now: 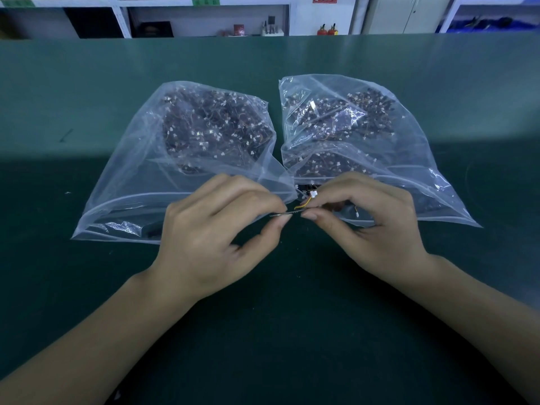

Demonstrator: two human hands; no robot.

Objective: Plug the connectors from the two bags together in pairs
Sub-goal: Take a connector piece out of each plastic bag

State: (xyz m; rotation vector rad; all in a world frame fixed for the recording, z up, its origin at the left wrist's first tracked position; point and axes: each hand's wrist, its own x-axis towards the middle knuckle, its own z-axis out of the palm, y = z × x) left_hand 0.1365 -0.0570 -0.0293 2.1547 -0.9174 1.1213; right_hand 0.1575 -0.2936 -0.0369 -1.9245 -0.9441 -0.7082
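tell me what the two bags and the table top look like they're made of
The two clear bags, left and right, look like thin glossy plastic film: see-through, creased, catching highlights. The dark green table top looks like a matte mat, perhaps rubber or vinyl: flat, even colour, only soft glare.
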